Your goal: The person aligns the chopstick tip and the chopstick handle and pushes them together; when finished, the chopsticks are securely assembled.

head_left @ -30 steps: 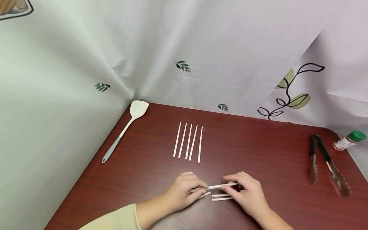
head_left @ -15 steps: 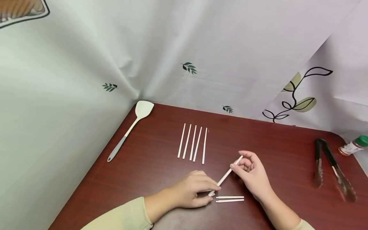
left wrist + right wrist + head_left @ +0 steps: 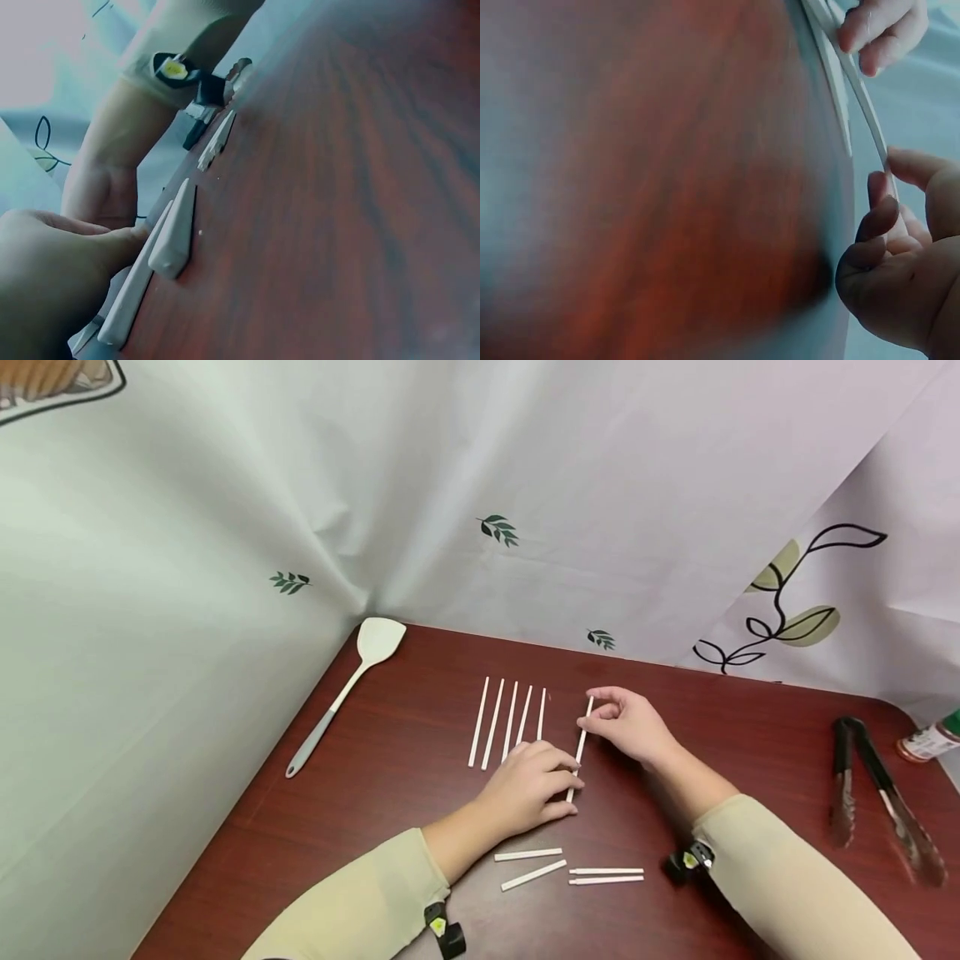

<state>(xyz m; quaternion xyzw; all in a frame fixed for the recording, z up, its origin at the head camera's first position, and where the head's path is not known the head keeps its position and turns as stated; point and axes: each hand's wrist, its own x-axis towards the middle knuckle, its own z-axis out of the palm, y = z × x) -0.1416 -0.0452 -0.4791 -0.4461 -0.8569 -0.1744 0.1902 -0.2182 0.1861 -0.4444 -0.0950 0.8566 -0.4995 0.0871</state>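
Observation:
A slim white stick (image 3: 582, 742) slants over the table, right of a row of several similar sticks (image 3: 492, 724). My right hand (image 3: 632, 723) pinches its far end between thumb and fingers. At its near end, my left hand (image 3: 528, 787) holds it with the fingertips and thumb, covering part of the row's near ends. In the right wrist view the held stick (image 3: 866, 105) runs between both hands. Two shorter white pieces (image 3: 534, 875) lie below my left hand. To their right are two more short pieces (image 3: 606, 880) with narrowed left ends, side by side.
A white spatula (image 3: 330, 702) with a grey handle lies along the left table edge. Black-handled tongs (image 3: 885, 793) and a green-capped jar (image 3: 930, 742) stand off to the right. White patterned cloth (image 3: 480, 485) hangs behind the brown table (image 3: 712, 743).
Both hands have moved away from me with the stick, toward the row's right side. The stick now points more nearly forward. Two short pieces formerly under my left hand are uncovered.

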